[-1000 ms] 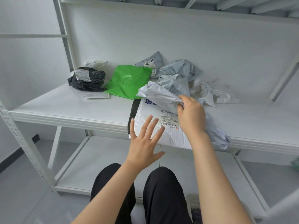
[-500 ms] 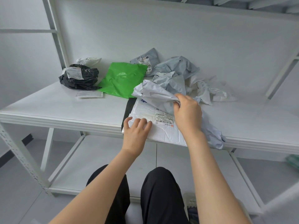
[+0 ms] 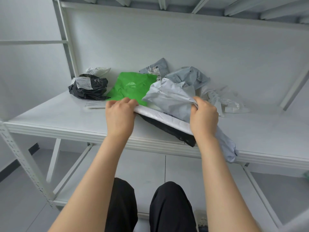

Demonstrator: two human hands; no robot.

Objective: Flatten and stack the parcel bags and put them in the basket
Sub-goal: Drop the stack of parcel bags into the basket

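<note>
A person stands at a white shelf [image 3: 50, 114], both hands working a small stack of parcel bags at its front edge. The left hand [image 3: 119, 114] is clenched on the left corner of a white parcel bag [image 3: 160, 115], lifting its edge off a black bag [image 3: 172, 131] beneath. The right hand [image 3: 204, 118] grips a crumpled grey bag [image 3: 172, 97] on top, bunched in its fist. These bags look light, thin, limp and probably slick, so corners and edges seem the best hold. Behind lie a green bag [image 3: 132, 86], a crumpled black bag [image 3: 88, 87] and more grey ones. No basket is in view.
</note>
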